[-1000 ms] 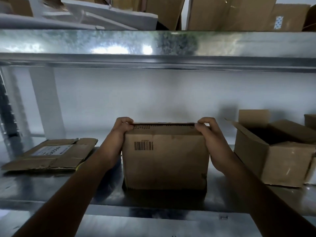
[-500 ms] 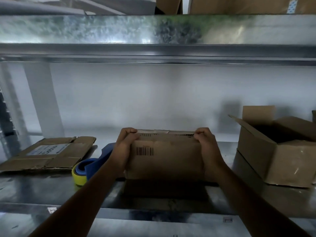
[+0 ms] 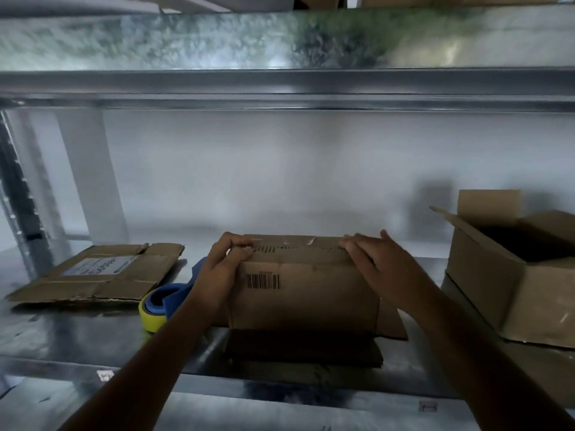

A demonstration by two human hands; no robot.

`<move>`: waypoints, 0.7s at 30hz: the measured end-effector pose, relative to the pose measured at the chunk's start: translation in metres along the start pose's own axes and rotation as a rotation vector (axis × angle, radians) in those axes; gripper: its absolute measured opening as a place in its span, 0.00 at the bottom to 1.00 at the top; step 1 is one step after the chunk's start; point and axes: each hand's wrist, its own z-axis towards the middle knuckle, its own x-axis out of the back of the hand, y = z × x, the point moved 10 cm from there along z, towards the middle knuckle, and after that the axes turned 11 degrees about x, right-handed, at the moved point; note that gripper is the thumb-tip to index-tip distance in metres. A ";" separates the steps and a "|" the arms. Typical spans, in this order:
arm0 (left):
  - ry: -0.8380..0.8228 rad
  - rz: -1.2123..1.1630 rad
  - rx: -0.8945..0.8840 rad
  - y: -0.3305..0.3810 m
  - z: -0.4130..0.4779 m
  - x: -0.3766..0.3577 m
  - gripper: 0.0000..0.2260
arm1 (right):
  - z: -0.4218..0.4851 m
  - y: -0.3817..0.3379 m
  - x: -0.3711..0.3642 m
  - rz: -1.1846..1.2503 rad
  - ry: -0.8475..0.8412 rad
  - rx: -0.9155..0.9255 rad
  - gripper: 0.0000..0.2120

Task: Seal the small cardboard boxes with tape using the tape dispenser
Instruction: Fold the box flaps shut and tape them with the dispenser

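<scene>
Flaps held down on small brown barcoded cardboard box: gripped by curled left hand, pressed by flat right hand. Untouched: blue-yellow tape dispenser; taping apparently outstanding.

Centre box: brown cardboard, barcode facing camera, top flaps lying closed, standing upright on metal shelf.
Tape dispenser: blue body, yellow roll, lying just left of centre box, partly hidden.
Open box: sitting at right, flaps standing up, apart from centre box.
Flattened box: lying far left, white label facing up.
</scene>
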 end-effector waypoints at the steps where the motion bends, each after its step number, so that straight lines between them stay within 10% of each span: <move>1: 0.007 0.055 -0.013 0.002 0.001 0.001 0.05 | 0.004 -0.004 0.001 -0.059 -0.061 -0.012 0.30; 4: 0.019 0.106 -0.026 0.003 0.004 0.003 0.04 | 0.021 -0.034 0.000 -0.115 -0.176 0.029 0.20; 17: 0.061 0.280 -0.154 0.026 -0.023 0.050 0.18 | 0.054 -0.098 -0.057 -0.356 -0.263 0.181 0.36; 21: 0.191 0.986 -0.171 0.022 -0.020 0.072 0.21 | 0.055 -0.101 -0.059 -0.320 -0.272 0.132 0.37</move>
